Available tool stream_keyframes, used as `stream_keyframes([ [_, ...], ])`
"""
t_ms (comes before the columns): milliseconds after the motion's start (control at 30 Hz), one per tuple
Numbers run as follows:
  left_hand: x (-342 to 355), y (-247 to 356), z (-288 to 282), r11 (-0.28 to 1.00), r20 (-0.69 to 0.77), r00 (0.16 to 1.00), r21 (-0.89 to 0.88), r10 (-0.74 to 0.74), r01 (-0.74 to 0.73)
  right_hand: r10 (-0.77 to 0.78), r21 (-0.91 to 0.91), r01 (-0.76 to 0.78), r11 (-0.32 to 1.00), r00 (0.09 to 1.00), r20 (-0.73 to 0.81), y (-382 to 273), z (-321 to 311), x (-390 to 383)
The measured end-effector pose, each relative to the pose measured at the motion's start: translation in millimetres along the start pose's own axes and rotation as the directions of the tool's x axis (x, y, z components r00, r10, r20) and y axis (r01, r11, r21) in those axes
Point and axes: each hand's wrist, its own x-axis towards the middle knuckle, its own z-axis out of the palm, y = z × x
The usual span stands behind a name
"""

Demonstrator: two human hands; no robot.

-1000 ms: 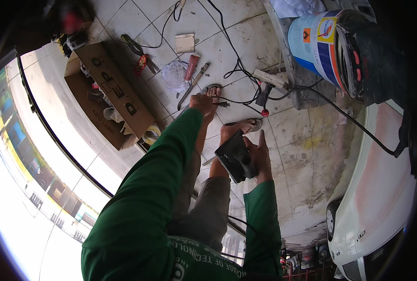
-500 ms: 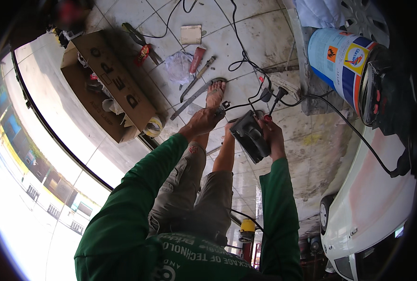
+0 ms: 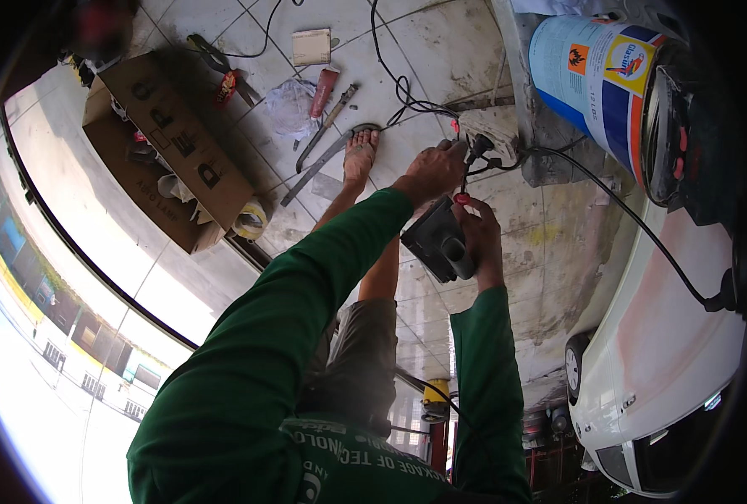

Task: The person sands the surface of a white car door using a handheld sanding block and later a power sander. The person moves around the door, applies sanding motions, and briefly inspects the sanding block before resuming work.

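Observation:
My right hand (image 3: 484,239) is closed around the side of a black tool (image 3: 430,242) with a flat rectangular plate and a rounded grip, like a sheet sander. A small red piece (image 3: 461,199) shows at its fingertips, on a thin dark stem pointing toward a black plug (image 3: 479,146). Just above the tool, my left hand (image 3: 434,172) is closed with its fingers together beside the plug, on a black cord whose end is hidden. Below the hands is my bare foot (image 3: 361,155) on the tiles.
A cardboard box (image 3: 172,151) with scraps stands left. Nearby lie a red tube (image 3: 325,92), a cloth (image 3: 291,107), a flat strip (image 3: 327,164) and black cable (image 3: 403,88). A blue-and-white paint can (image 3: 596,84) sits on a ledge; a white car (image 3: 676,370) is at right.
My left hand has moved right with the cord end, from left of the black tool to beside the plug. The right hand still holds the tool. The whole view has shifted slightly.

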Motion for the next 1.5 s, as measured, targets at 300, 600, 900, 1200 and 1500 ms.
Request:
stream_keyframes([
  [300,23,-3,4,0.925,-0.090,0.996,-0.378,0.009,-0.043,0.020,0.617,-0.137,0.775,0.981,0.193,28,-6,22],
  [600,-12,-22,17,0.781,-0.060,0.997,-0.625,-0.050,0.002,-0.112,0.624,-0.058,0.780,0.967,0.231,54,-12,48],
  [900,-14,9,23,0.176,0.394,0.848,-0.863,-0.353,0.474,-0.405,0.233,0.357,0.905,0.890,0.211,88,-32,54],
  [1200,-30,21,-7,0.362,0.291,0.876,-0.825,-0.385,0.434,0.030,0.049,-0.027,0.998,0.998,-0.060,14,-4,37],
  [1500,-36,-12,-78,0.136,0.450,0.689,-0.775,-0.567,0.618,-0.223,-0.300,0.208,0.931,0.975,-0.017,-10,-9,23],
])
